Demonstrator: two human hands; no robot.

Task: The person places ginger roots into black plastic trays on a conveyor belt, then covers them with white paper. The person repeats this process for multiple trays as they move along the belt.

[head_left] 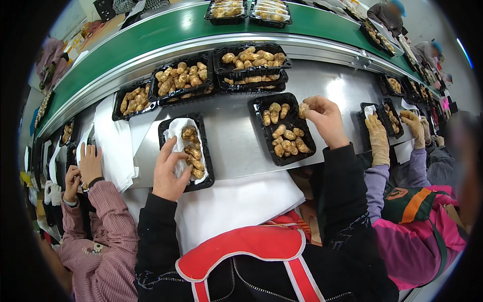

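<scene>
My right hand (326, 121) pinches a small pale-brown mushroom (303, 110) at the upper right edge of a black plastic tray (259, 103). Several stubby brown mushrooms (287, 135) lie loose in that tray, in two groups. To the left, my left hand (170, 171) rests at the near left side of another black tray (207, 168), its fingers spread over the white paper lining (177, 126). A few darker mushrooms (193, 151) sit on this paper, close to my left thumb and fingertips. Nothing shows in the left hand's grasp.
Filled mushroom trays (183, 80) stand stacked along the metal table's far side, below a green conveyor belt (173, 35) carrying wrapped trays (226, 11). White paper sheets (111, 146) lie left. Co-workers' hands flank me: bare ones (90, 163) left, gloved ones (377, 138) right.
</scene>
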